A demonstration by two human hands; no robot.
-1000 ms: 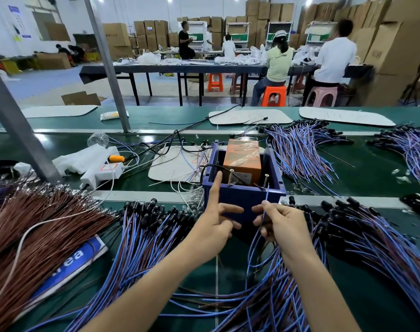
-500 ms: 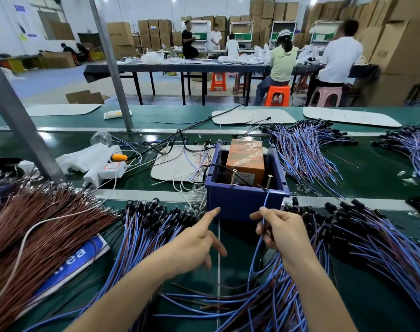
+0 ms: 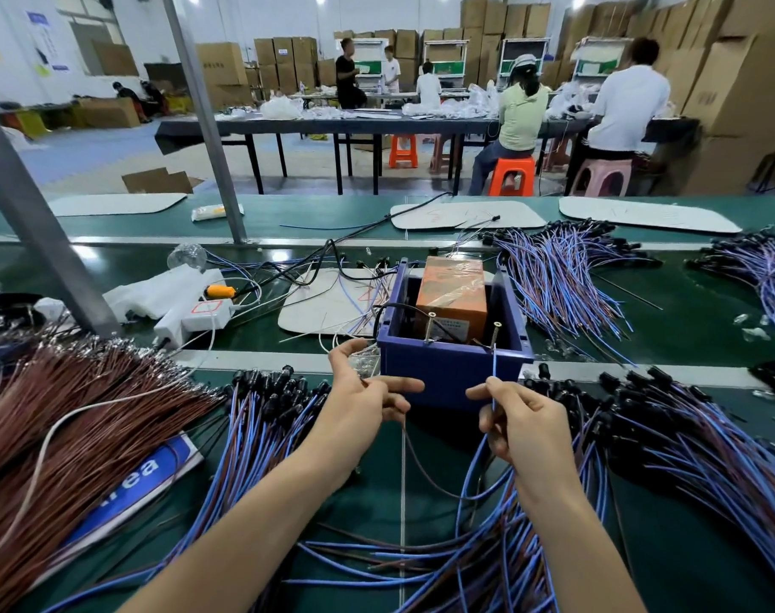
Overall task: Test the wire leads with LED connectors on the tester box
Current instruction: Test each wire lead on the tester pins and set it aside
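Observation:
The blue tester box (image 3: 454,373) stands on the green belt with an orange block (image 3: 454,296) inside and two upright screws, the left screw (image 3: 429,326) and the right screw (image 3: 495,334), at its front rim. My right hand (image 3: 525,431) pinches a blue wire lead (image 3: 493,369) whose tip reaches up to the right screw. At the box's front left corner, my left hand (image 3: 361,402) has its thumb spread and lower fingers curled round a thin brown wire (image 3: 425,466). Leads with black LED connectors (image 3: 270,387) lie piled under both arms.
A heap of brown wires (image 3: 67,418) fills the left. More blue leads (image 3: 668,435) spread to the right and behind the box (image 3: 553,276). A white power strip (image 3: 191,316) and a slanted metal post (image 3: 32,223) stand at left. People sit at tables beyond.
My left hand left the left screw, dropped back, then rose to the box's front left corner. My right hand stays in front of the box with the blue lead.

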